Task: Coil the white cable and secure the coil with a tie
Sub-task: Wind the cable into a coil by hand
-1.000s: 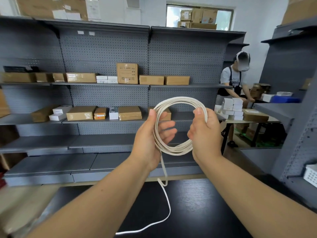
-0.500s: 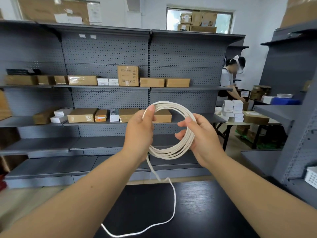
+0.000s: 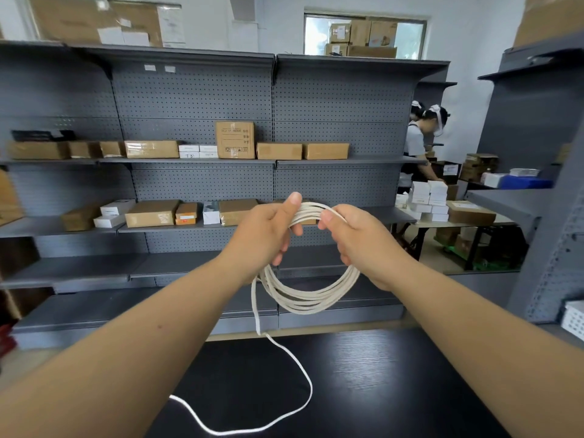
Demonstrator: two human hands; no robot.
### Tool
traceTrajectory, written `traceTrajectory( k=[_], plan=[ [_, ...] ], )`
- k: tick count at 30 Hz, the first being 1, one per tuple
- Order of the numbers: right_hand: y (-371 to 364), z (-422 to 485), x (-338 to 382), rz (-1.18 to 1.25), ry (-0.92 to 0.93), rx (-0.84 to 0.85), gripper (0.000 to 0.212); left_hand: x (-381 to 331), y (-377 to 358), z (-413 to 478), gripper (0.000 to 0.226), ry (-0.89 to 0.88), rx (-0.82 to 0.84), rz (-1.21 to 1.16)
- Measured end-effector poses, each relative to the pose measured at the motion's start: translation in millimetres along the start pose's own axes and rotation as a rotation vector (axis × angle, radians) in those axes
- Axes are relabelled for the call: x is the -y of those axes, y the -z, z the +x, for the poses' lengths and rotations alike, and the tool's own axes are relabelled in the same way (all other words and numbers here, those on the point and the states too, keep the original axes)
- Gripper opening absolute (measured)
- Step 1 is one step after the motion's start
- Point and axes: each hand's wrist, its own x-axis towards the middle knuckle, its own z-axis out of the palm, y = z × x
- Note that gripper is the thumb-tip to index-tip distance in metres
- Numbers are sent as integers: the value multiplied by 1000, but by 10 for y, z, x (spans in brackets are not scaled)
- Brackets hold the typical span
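Note:
The white cable (image 3: pixel 311 295) hangs in several loops in front of me, held up in the air above the black table (image 3: pixel 363 374). My left hand (image 3: pixel 265 235) grips the top left of the coil, thumb up. My right hand (image 3: pixel 357 238) pinches the top right of the same coil, close beside the left. A loose tail of cable drops from the left side of the coil and curves across the table toward my left forearm. No tie is visible.
Grey pegboard shelves (image 3: pixel 196 159) with cardboard and white boxes stand behind the table. A person (image 3: pixel 420 147) works at a table with white boxes at the right. A grey rack (image 3: pixel 553 216) stands close on the right.
The coil has turned in my hands. My right hand slid from the coil's right side up to its top, next to my left hand, and more tail lies on the table.

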Motion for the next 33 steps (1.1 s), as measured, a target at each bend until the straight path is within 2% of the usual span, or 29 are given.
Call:
traceTrajectory(
  k=[5,8,13,17,22,28,33],
  plan=[
    [77,52,-46,-25,63,-71,26,106,45,-65,34,85,151,-192],
    [172,72,-32,50,36,-73,27,164,119,-97,20,170,270,-275],
    [274,75,12,148,18,-50,26,178,163,-150,27,259,406,-336],
    [294,67,9,97,17,-49,26,201,169,-126,20,293,307,-149],
    [269,69,-4,128,37,-110,26,196,72,-170,25,271,85,-85],
    [192,19,25,172,40,-245,25,211,-106,-263,21,207,-71,-230],
    [139,-3,11,273,59,-335,27,255,-251,-290,24,230,-101,-398]
  ],
)
